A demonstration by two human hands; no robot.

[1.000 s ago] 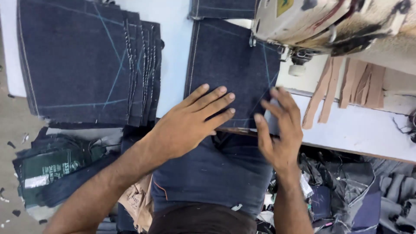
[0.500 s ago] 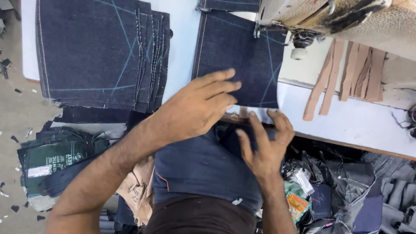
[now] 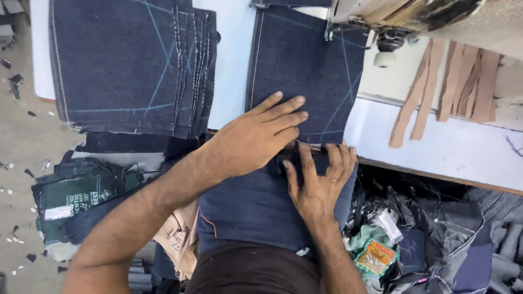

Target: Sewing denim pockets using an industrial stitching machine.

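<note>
A dark denim panel (image 3: 305,65) with pale chalk lines and stitched edges lies on the white table (image 3: 234,60), running under the sewing machine (image 3: 414,16). My left hand (image 3: 253,139) lies flat on the panel's near edge, fingers spread. Just below the table edge, my right hand (image 3: 318,182) rests palm down on a stack of denim pieces (image 3: 245,201) on my lap, its fingertips at the panel's near edge. Neither hand grips anything.
A fanned stack of stitched denim panels (image 3: 131,65) lies on the table's left part. Tan strips (image 3: 452,87) lie at the right by the machine. Dark green fabric bundles (image 3: 76,196) sit on the floor at left, and mixed scraps and packets (image 3: 414,234) at right.
My right hand dropped from the panel on the table down to the denim stack on my lap. My left hand stayed flat on the panel's near edge.
</note>
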